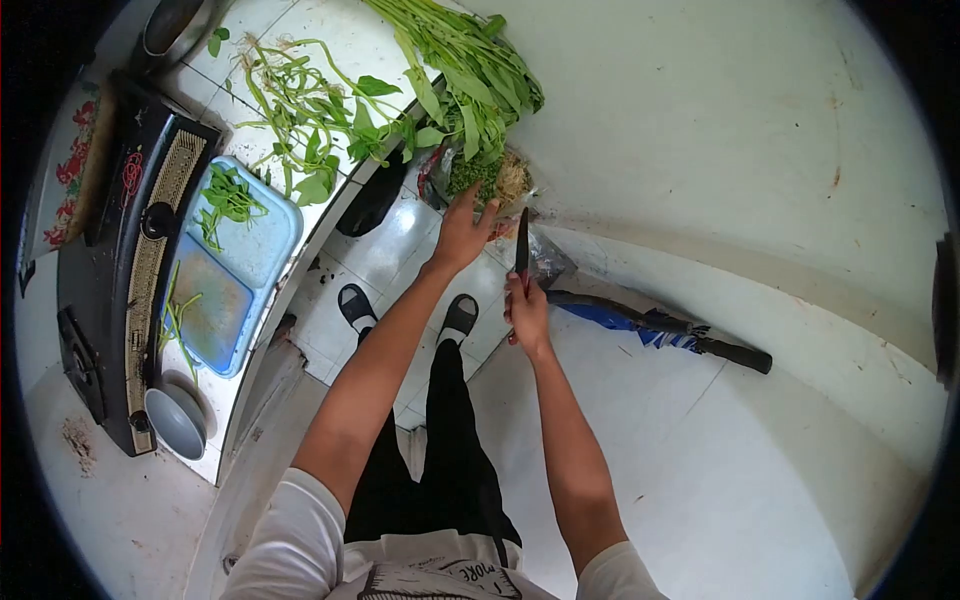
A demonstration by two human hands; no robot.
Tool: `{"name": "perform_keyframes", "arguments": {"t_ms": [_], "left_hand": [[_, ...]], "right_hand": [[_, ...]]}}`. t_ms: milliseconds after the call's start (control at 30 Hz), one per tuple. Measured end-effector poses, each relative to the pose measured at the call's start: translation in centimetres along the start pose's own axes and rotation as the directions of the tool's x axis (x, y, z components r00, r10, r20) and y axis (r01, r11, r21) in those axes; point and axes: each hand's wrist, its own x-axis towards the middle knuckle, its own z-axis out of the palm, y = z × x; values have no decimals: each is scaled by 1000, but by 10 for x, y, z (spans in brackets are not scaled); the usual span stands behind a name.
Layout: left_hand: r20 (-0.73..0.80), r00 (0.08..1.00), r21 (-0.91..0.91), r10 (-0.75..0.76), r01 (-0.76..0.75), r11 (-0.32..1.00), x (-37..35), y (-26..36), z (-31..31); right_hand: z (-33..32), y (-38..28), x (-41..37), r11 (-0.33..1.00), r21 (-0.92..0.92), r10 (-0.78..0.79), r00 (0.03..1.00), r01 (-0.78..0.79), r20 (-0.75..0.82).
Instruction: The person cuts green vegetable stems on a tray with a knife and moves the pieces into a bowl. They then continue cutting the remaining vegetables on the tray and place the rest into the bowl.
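Note:
My right hand (527, 312) is wrapped round the handle of a knife (522, 243), its dark blade pointing up and away from me. To the left of it, my left hand (464, 236) reaches forward with its fingers apart and nothing in them. Just past those fingertips lies a heap of chopped green bits (472, 176) in a plastic bag on the floor, beside a clump of pale roots (514, 180). Long leafy stems (470, 75) hang over the counter's edge above the bag. More rooted greens (300, 105) are spread across the white tiled counter (340, 28).
A light blue tray (284, 213) holds some cut leaves and a stained blue board (213, 303). Near it are a grey bowl (175, 420) and a black gas stove (112, 270). A folded blue umbrella (640, 322) lies along the wall on the right.

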Motion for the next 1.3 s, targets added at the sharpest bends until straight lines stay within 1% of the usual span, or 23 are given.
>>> {"name": "perform_keyframes", "arguments": {"t_ms": [33,67,133,200,267,333,400,467,567,667,700,733,800,833,900,967,1000,1067,1100,1133,1200,1233,1300], "left_hand": [[-11,997,59,79,-78,995,-5,-11,-1],[59,997,16,-41,40,999,-14,-22,-5],[205,943,-50,-263,278,959,-45,-32,-18],[224,930,-2,-291,299,954,-85,-61,-26],[206,915,85,-347,337,938,-134,-98,-23],[193,917,87,-348,338,937,-184,-115,-34],[205,912,-83,-355,378,922,-231,-129,-47],[358,760,-176,-542,625,761,-252,-108,-83],[280,796,-290,-536,603,743,-286,-117,-124],[152,831,-365,-534,550,751,-302,-123,-165],[143,815,-413,-562,565,714,-303,-122,-180],[116,828,-511,-548,523,682,-307,-131,-191],[63,877,-501,-476,440,745,-305,-137,-217],[17,920,-481,-391,351,804,-300,-127,-236],[41,919,-435,-393,370,821,-286,-110,-277],[68,923,-376,-378,374,848,-280,-83,-322],[79,941,-430,-330,331,840,-276,-83,-339],[97,968,-537,-233,248,806,-275,-81,-370],[68,980,-506,-189,197,840,-275,-74,-390],[57,975,-466,-216,217,858,-273,-65,-413],[44,960,-383,-276,272,883,-277,-52,-447],[-54,969,-298,-241,215,930,-277,-56,-456],[-284,940,-160,-189,148,976,-274,-57,-468]], "right_hand": [[-4,6,2,998,54,6,1000,-7,14],[-8,12,0,1000,25,14,1000,-14,11],[-12,19,-14,999,-38,23,1000,-23,5],[-15,33,-34,984,-119,136,991,-134,4],[-16,74,-51,986,-149,81,996,-73,42],[-7,77,-85,972,-230,65,996,-48,68],[5,84,-113,958,-286,72,985,-25,156],[17,113,-131,885,-438,-51,968,158,246],[50,78,-167,743,-537,-127,872,399,472],[82,40,-183,617,-544,-133,756,569,640],[95,28,-185,602,-529,-145,734,597,663],[107,15,-188,589,-515,-156,713,623,684],[133,-14,-190,573,-472,-203,675,669,710],[145,-30,-192,572,-444,-237,657,690,716],[170,-52,-193,556,-388,-318,620,735,717],[192,-79,-196,544,-417,-245,614,728,750],[202,-94,-201,533,-437,-203,611,724,765],[223,-109,-211,535,-392,-265,589,748,764],[232,-114,-216,545,-361,-297,576,757,761],[240,-119,-220,554,-328,-329,563,765,758],[250,-125,-225,523,-413,-243,595,746,766],[259,-131,-224,501,-450,-209,608,739,766],[271,-132,-225,510,-390,-289,580,766,761]]}}
